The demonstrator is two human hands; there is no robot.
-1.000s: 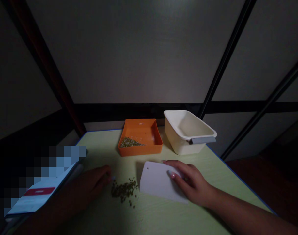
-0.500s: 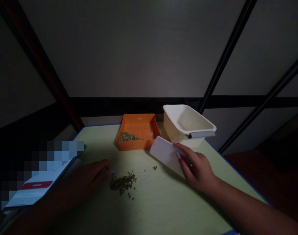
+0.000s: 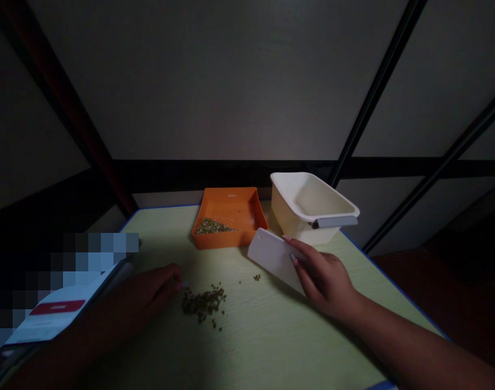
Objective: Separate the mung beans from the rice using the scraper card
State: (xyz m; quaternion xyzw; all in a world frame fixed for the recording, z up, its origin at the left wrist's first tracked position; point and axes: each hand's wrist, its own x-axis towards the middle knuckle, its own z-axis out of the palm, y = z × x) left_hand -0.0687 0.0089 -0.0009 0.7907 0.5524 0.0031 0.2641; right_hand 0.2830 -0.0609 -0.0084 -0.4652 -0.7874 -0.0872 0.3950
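Observation:
My right hand (image 3: 324, 279) grips a white plastic scraper (image 3: 274, 259) by its edge, holding it tilted just in front of a cream plastic tub (image 3: 310, 208). My left hand (image 3: 155, 290) rests curled on the table, its fingertips at the edge of a loose pile of small green-brown seeds (image 3: 203, 304). Nothing shows in its fingers, though the hand is dark. A few stray seeds (image 3: 256, 277) lie nearer the scraper. More seeds (image 3: 212, 226) sit in a corner of an orange square tray (image 3: 251, 211).
The pale green table (image 3: 271, 341) has a blue edge and stands against a dark-framed panel wall. A paper sheet with a red label (image 3: 57, 307) lies at the left, partly blurred and under my left forearm. Dark floor shows beyond the right edge.
My right hand has lifted the scraper off the table and tilted it up, moving it towards the tub. This uncovered a few stray seeds. My left hand has barely moved.

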